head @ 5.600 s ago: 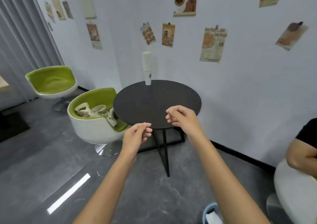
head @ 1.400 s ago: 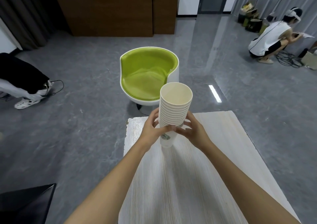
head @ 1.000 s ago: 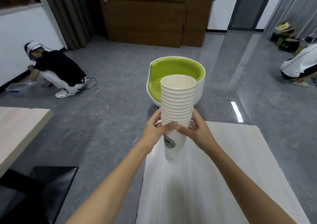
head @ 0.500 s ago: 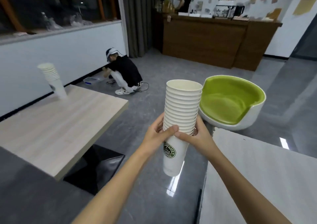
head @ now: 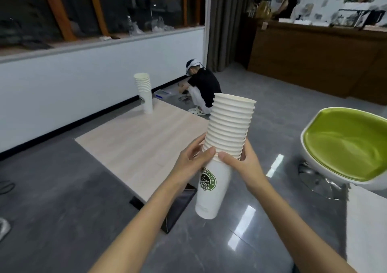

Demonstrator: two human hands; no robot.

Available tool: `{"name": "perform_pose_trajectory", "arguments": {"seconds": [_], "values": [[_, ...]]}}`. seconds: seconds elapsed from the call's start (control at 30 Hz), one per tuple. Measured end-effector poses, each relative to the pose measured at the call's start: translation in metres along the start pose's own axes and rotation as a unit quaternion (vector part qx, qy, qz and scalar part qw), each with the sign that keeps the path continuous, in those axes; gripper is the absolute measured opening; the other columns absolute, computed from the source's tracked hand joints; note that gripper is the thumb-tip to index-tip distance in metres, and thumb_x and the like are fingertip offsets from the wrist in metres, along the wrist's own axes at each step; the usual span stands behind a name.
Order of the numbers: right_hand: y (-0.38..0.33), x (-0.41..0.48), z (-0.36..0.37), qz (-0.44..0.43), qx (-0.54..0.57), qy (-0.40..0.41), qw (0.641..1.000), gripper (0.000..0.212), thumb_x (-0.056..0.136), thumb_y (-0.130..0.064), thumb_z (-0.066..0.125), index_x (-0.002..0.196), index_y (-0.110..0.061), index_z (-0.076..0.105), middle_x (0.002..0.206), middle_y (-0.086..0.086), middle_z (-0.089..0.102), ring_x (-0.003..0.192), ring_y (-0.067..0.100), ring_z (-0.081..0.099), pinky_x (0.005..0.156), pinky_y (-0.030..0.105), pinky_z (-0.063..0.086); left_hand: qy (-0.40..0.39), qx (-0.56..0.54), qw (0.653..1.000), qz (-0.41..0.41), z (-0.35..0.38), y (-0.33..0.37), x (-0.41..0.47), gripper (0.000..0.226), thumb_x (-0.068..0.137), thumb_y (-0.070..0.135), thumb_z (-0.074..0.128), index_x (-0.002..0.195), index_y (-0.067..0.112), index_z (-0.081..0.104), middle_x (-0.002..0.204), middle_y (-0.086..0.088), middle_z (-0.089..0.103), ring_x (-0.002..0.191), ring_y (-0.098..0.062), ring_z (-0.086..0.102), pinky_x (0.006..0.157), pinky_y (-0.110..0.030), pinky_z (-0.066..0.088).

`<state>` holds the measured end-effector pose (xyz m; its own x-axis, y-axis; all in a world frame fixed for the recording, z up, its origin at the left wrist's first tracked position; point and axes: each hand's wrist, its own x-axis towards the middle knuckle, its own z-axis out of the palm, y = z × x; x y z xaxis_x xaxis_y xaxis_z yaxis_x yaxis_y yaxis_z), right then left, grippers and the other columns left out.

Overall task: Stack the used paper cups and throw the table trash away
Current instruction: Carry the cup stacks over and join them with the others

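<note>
**Cup stack held in both hands, mid-air, centre frame**

- Left hand (head: 191, 163) and right hand (head: 244, 165) both grip the held cup stack (head: 227, 134), fingers curled round it. The thumbs lie across the near side, tips almost meeting just under the lowest nested rim. The other fingers go behind the stack and are mostly hidden.
- Stack's long axis is near vertical, top leaning slightly toward the right of the frame. Open mouth points up, closed base points down.
- The bottom cup hangs below the hands with its green round logo facing the camera. Many rims are nested tightly above the hands.
- The stack touches no surface. Its base hangs over grey floor (head: 62, 220), in front of the dark table base (head: 178, 208).
- Lower right edge: corner of a white table (head: 366, 226), well apart from the stack.
- Centre left: pale wooden table (head: 146, 147). A second cup stack (head: 144, 92) stands upright at its far corner, mouth up.
- Right: green-seated white swivel chair (head: 347, 149) on the floor.
- Behind the wooden table: a crouching person (head: 203, 88) in a black top by the white wall.
- Upper right: brown wooden counter (head: 314, 57) with a standing person (head: 287, 0) behind it. The items on the counter are too blurred to tell.
</note>
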<state>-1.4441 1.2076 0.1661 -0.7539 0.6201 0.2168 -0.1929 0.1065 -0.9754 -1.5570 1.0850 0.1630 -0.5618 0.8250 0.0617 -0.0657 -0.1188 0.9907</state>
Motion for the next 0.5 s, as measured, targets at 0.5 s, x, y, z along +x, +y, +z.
{"name": "perform_pose_trajectory", "arguments": {"seconds": [0.5], "values": [[0.054, 0.181, 0.095, -0.005, -0.024, -0.022, 0.999, 0.083, 0.059, -0.039, 0.078, 0.132, -0.016, 0.047, 0.123, -0.004, 0.064, 0.109, 0.009, 0.063, 0.08, 0.019, 0.052, 0.017, 0.018, 1.0, -0.005, -0.155, -0.002, 0.143, 0.046, 0.094, 0.014, 0.062, 0.139, 0.019, 0.053, 0.133, -0.004, 0.061, 0.102, -0.005, 0.066, 0.087, -0.023, 0.054]]}}
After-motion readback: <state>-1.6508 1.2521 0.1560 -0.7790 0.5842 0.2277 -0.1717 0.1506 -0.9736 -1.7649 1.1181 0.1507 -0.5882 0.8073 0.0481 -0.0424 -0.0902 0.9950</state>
